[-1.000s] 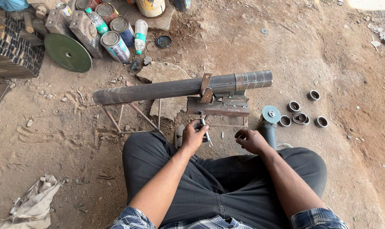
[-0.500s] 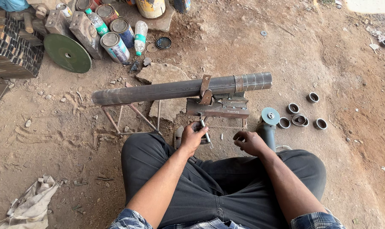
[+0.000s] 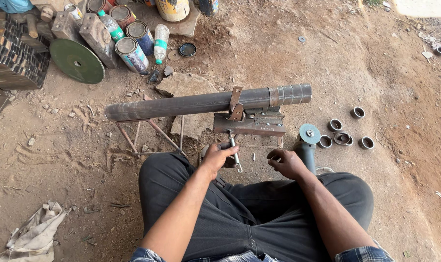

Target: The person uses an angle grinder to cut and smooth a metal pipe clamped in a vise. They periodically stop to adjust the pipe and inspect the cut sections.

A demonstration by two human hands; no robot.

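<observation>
My left hand (image 3: 219,157) grips the vise handle (image 3: 235,155), fingers closed around it; its long axis runs toward me from the clamp (image 3: 249,125). Right hand (image 3: 287,164) rests loosely curled, holding nothing, beside the grinder (image 3: 305,145); the pipe (image 3: 191,104) lies crosswise beyond both hands.

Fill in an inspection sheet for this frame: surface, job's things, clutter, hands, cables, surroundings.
Surface: bare dirt floor with scattered stones.
Job's things: long steel pipe clamped in a metal vise stand; vise handle; angle grinder beside the right knee.
Clutter: cut pipe rings lying right of the stand; white rag at lower left.
Hands: left hand grips the vise handle; right hand rests loosely closed by the grinder, whether it holds anything cannot be told.
Cables: nothing seen.
Surroundings: paint cans, plastic bottles, green disc, stacked metal pieces at upper left.
</observation>
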